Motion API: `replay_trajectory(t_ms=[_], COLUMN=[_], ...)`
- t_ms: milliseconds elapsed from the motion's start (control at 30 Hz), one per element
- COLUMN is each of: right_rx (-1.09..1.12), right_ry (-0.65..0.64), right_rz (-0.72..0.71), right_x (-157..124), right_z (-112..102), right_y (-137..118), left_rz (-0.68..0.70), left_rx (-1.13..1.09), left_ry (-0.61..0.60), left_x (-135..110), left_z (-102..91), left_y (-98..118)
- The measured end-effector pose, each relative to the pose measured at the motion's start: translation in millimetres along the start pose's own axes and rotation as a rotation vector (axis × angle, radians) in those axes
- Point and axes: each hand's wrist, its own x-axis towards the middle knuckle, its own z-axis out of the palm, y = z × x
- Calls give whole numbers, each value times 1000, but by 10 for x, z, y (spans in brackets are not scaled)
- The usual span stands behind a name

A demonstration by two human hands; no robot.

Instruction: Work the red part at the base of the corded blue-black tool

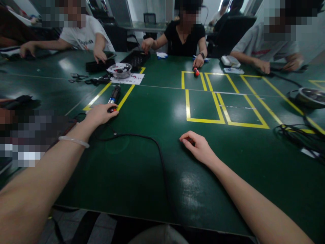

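At the left of the head view, my left hand has its thumb and fingers closed on a small black-and-orange thing, mostly covered by the fingers. Just beyond it lies a black cylindrical tool with a silver and blue band. I cannot tell whether the two are one piece. A pale bracelet circles my left wrist. My right hand rests on the green table, fingers loosely curled towards the thumb, with nothing seen in them.
A black cable runs between my hands. Yellow tape marks rectangles. A clear bowl stands on paper, near a black tray. Coiled cables lie right. Across the table, a co-worker's hand touches a red-and-black thing.
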Motion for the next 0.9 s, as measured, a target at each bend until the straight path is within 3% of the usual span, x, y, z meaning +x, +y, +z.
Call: replay_trajectory(t_ms=[100,233,400,567,733,900], right_rx=[1,-22,-101,-102,-13,122], right_ry=[4,29,30,-37,-101,-112], right_rz=[-5,-33,-94,-65,46,90], right_x=[4,-5,-33,-37,-28,-22], right_z=[6,-2,-6,40,88,150], right_y=[-3,-76,-197,-182,-138,-140], left_rz=[-62,-82,34,208,304,344], left_rx=[81,158,183,195,144,115], left_ry=[-8,-19,11,18,-22,-53], left_x=[-125,-381,-753,-1027,-1203,-1273], left_z=[38,57,51,89,114,118], left_y=[232,768,1505,2061,2452,2592])
